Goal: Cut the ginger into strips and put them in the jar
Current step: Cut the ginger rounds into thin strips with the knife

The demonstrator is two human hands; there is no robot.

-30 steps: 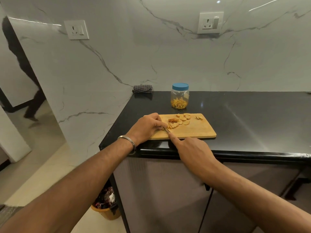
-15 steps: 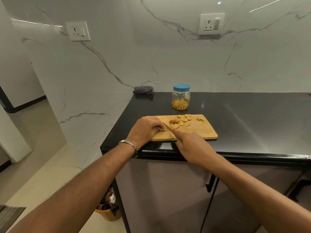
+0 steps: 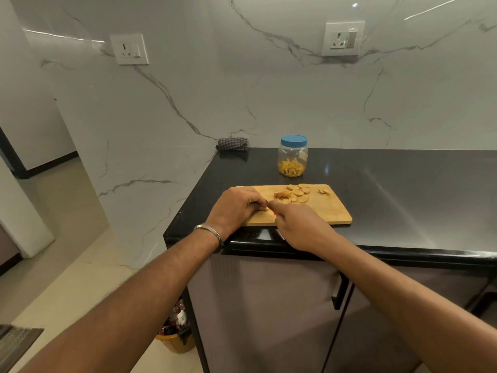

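Ginger slices (image 3: 297, 193) are lying on the cutting board (image 3: 322, 211), where our left hand (image 3: 236, 208) is pinching one piece while our right hand (image 3: 298, 227) is gripping the knife; the lidded jar (image 3: 292, 155) of strips is standing behind.

Glossy black stone countertop (image 3: 403, 200), mirror-smooth with glare streaks. Matt pale rectangular wooden cutting board (image 3: 317, 211), fine grain. At 12 o'clock from it, clear plastic jar (image 3: 292, 160), smooth blue plastic lid. Polished white marble-look wall (image 3: 269, 98). Checked woven cloth (image 3: 232, 144) at 11 o'clock. Shiny metal bangle (image 3: 212, 234).
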